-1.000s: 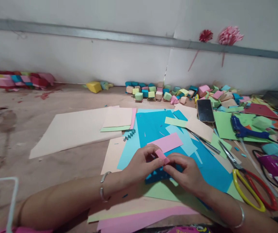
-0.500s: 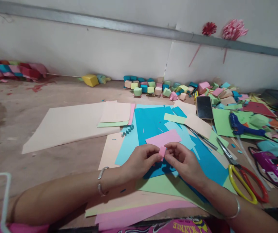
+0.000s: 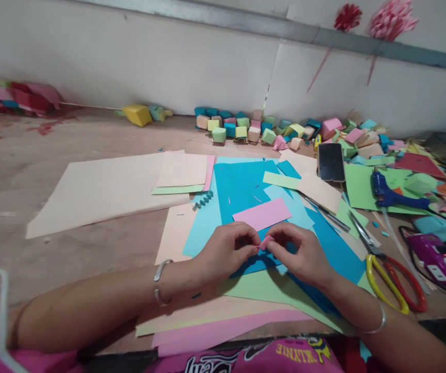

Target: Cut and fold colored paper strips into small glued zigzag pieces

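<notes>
A small piece of pink paper [image 3: 265, 242] is pinched between the fingertips of both hands, over the stacked coloured sheets. My left hand [image 3: 233, 251] grips its left end, with a silver bangle on the wrist. Closed on the right end is my right hand [image 3: 303, 254], thumb against forefinger. The piece looks narrow and folded or curled, partly covered by the fingers. Just beyond the hands lies a pink paper strip [image 3: 262, 213] on a dark blue sheet [image 3: 240, 178]. Light green paper [image 3: 269, 290] extends under the wrists.
Scissors with yellow and red handles [image 3: 396, 282] lie to the right. Beyond them are a blue glue gun [image 3: 396, 197], a phone [image 3: 331, 162] and a purple device [image 3: 433, 259] with a cord. Small paper boxes [image 3: 241, 132] line the wall. A large cream sheet [image 3: 110, 189] lies left.
The small pink piece has gone from showing a flat face to a narrower, folded or tilted shape. The right fingers have closed onto it. The camera view has shifted slightly.
</notes>
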Demonstrator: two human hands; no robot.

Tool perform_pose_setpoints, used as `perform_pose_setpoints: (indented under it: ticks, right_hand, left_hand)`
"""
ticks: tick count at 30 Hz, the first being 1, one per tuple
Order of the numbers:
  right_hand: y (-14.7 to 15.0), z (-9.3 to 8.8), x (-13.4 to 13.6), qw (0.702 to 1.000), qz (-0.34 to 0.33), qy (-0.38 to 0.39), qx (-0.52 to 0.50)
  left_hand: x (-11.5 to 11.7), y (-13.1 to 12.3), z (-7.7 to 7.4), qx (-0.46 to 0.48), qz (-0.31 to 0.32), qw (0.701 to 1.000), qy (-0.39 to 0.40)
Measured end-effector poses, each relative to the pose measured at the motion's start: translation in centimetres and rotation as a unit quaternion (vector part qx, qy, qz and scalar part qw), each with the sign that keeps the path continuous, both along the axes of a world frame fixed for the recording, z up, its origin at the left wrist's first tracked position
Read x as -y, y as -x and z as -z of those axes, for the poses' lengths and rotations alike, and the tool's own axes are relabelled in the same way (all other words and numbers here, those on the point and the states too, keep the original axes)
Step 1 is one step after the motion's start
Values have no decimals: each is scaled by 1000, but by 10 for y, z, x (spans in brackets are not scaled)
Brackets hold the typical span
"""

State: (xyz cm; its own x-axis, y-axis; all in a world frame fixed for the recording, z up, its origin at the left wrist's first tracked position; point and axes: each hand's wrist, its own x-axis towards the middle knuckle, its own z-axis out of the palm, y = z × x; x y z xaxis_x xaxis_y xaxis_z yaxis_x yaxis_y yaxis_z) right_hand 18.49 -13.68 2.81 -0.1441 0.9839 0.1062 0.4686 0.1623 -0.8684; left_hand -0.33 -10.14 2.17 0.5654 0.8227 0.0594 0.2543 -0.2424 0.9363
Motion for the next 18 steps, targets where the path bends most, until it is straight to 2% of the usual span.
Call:
perform_pose_setpoints:
  ticks: [6, 12, 18]
  right_hand:
    - [0, 0, 2, 995, -13, -84, 46]
    - [3, 3, 10, 985, 1, -130, 114]
    - [6, 5, 13, 969, -17, -217, 116]
  left_hand:
    - [2, 1, 1, -13, 22, 999, -33]
    - [6, 0, 8, 21, 0, 999, -38]
    - [9, 0, 7, 11, -8, 998, -60]
